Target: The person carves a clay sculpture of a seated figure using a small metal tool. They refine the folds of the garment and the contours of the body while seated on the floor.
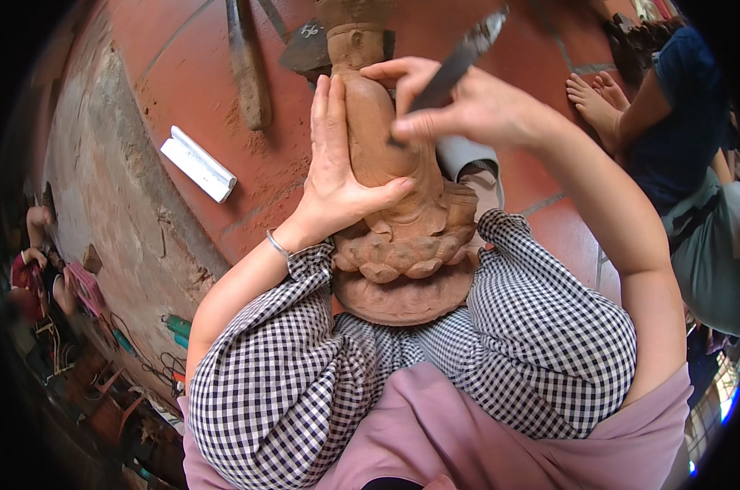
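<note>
A reddish-brown carved wooden statue (372, 122) lies lengthwise between my knees, its round lotus-petal base (403, 298) toward me and its head end at the far edge. My left hand (333, 167) holds its left side, fingers straight along the body and thumb laid across the front. In my right hand (448, 102) is a dark, flat hand tool (454, 72), gripped between thumb and fingers. The tool's whitish metal end points up and away; its dark lower tip is at the wood. Motion blur hides the tool's exact kind. My right index fingertip rests by the statue's neck.
On the red tiled floor, left of the statue, lie a long wooden-handled tool (249, 73) and a white block-shaped object (198, 163). A dark block (303, 53) sits near the statue's head. Another person's bare feet (592, 100) are at right. A worn concrete ledge (133, 155) runs along the left.
</note>
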The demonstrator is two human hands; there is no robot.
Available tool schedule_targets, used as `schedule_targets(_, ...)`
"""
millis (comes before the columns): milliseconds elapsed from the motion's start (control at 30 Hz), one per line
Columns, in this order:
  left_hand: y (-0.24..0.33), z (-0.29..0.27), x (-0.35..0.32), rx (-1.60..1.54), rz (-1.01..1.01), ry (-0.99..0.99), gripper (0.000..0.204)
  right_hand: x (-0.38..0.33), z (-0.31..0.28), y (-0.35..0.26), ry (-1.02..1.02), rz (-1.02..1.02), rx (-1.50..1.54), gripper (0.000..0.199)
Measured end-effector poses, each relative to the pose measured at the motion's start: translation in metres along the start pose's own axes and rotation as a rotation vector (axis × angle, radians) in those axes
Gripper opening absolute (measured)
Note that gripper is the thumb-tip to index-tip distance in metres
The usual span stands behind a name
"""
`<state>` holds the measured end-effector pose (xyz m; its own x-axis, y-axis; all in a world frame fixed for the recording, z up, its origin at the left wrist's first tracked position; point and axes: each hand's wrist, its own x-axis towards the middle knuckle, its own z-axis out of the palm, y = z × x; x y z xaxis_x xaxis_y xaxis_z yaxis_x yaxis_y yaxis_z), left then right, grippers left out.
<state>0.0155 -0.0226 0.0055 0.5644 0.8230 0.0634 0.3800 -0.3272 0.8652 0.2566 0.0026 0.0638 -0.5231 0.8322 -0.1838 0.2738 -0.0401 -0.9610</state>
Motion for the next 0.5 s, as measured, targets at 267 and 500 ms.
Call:
schedule_targets(267, -0.003, 0.002, -0.001, 0.081, 0.07, 0.075, 0.135, 0.012, 0.027, -0.049, 0.117, 0.208, -0.292, 0.024)
schedule_targets(500, -0.002, 0.011, -0.004, 0.074, 0.028, 0.151, 0.132, 0.006, 0.036, -0.019, 0.201, -0.123, -0.419, 0.02)
